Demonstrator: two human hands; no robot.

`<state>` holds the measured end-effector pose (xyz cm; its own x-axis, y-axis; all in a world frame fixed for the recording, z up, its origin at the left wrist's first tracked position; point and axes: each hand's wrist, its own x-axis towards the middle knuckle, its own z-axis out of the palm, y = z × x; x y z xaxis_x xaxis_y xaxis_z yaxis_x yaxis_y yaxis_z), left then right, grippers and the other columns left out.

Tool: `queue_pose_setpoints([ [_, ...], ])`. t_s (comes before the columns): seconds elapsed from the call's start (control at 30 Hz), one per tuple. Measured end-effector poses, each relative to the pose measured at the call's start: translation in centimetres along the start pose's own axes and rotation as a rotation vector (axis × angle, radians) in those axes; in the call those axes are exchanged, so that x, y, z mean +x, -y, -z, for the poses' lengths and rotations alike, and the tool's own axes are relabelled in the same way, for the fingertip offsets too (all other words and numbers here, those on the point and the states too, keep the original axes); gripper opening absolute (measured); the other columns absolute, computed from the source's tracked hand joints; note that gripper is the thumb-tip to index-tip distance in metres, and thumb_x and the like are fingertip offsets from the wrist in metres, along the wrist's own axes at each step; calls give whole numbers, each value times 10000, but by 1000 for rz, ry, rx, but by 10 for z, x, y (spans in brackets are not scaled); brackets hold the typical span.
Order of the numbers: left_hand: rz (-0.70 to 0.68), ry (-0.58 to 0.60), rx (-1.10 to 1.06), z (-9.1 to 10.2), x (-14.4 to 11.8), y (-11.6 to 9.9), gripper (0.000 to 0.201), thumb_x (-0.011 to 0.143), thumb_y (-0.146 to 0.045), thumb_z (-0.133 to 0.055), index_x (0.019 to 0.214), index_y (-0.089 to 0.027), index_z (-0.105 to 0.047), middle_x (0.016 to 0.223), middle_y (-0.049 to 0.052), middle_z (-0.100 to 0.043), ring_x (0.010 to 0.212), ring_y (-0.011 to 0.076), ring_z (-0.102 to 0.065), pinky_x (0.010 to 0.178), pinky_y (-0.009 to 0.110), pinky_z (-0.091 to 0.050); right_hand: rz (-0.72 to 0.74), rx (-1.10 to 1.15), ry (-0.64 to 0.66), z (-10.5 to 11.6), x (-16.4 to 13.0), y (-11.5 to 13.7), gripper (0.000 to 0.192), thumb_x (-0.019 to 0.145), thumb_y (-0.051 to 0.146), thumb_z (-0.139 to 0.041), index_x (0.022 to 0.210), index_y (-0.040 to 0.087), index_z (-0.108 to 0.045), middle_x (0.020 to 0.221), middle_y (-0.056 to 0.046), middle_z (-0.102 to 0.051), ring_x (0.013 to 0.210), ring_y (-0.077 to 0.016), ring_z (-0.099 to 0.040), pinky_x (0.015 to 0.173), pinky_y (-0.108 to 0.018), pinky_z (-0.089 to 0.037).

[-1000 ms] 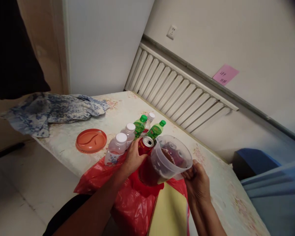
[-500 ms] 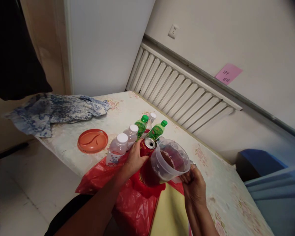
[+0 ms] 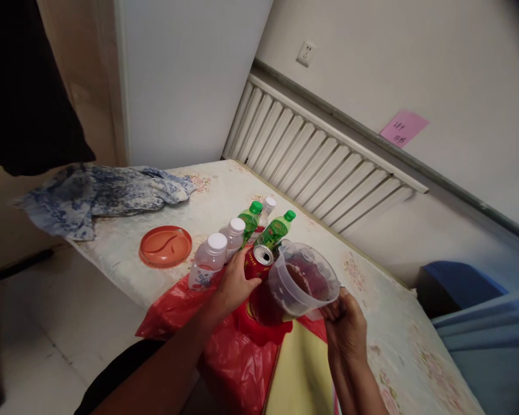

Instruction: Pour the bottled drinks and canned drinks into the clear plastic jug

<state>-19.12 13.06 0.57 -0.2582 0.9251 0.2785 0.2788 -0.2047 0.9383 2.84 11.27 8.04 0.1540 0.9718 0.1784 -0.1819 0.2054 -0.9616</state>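
My left hand [image 3: 237, 283] is wrapped round a red drink can [image 3: 256, 264], whose top is opened. Close beside the can, my right hand [image 3: 345, 319] grips a clear plastic measuring jug [image 3: 303, 276] at its handle side. Dark reddish-brown liquid shows inside the jug, which is tilted. Beneath them lies a red plastic bag [image 3: 242, 363], with a red scalloped item [image 3: 263, 333] on it, partly hidden by the jug. Clear bottles with white caps [image 3: 207, 262] and green-labelled bottles with green caps [image 3: 275, 229] stand just behind my left hand.
An orange round lid [image 3: 165, 246] lies on the flowered tablecloth [image 3: 216, 199] at the left. Behind it is a crumpled blue-and-white cloth [image 3: 125, 193]. A yellow board or folder [image 3: 300, 369] sits at the near edge. A white radiator [image 3: 315, 155] runs along the wall.
The view has shifted very slightly. Both hands keep their hold on the can and the jug, with hardly any visible movement.
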Motion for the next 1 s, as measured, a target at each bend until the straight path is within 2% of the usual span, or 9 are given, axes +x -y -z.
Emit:
queue_pose_setpoints([
  [0.17,18,-2,30,8,-11,-4,755,622,-120,-715,1330,-170,-459,1351,126,-567,1288,306,-505,1119,472,-378,-28,67,-31,0,-1,0,359,773,289,-597,574,224,-305,514,103,-206,422,-66,-140,395,-236,-174],
  [0.33,-39,-6,35,21,-23,-7,723,615,-138,-723,1293,-188,-479,1306,98,-599,1228,297,-551,1088,451,-415,-35,96,-64,-5,-3,-3,381,787,301,-600,560,220,-306,495,101,-232,417,-62,-151,401,-238,-177],
  [0.43,-54,22,12,31,-30,-12,694,604,-136,-725,1257,-200,-499,1247,81,-633,1175,286,-585,1051,430,-448,-38,98,-45,-9,-3,-6,387,779,307,-605,546,218,-310,476,96,-257,408,-60,-166,403,-243,-170],
  [0.6,-36,83,-27,42,-40,-18,695,605,-141,-725,1261,-205,-506,1272,93,-619,1194,300,-571,1045,454,-440,-2,86,-36,-15,-2,-14,381,774,305,-609,564,221,-302,481,107,-249,405,-58,-156,401,-232,-177],
  [0.77,-31,145,-67,44,-50,-23,675,611,-126,-707,1254,-184,-510,1237,109,-625,1168,309,-573,1028,502,-428,-13,155,-44,-12,0,-23,401,772,310,-623,562,217,-294,468,114,-243,405,-58,-137,395,-225,-162],
  [1.0,-35,237,-161,37,-67,-29,703,602,-141,-716,1269,-182,-497,1254,104,-619,1175,301,-572,1025,463,-437,-19,129,-36,-5,-2,-28,394,795,329,-607,569,224,-301,478,112,-251,412,-66,-154,411,-225,-179],
])
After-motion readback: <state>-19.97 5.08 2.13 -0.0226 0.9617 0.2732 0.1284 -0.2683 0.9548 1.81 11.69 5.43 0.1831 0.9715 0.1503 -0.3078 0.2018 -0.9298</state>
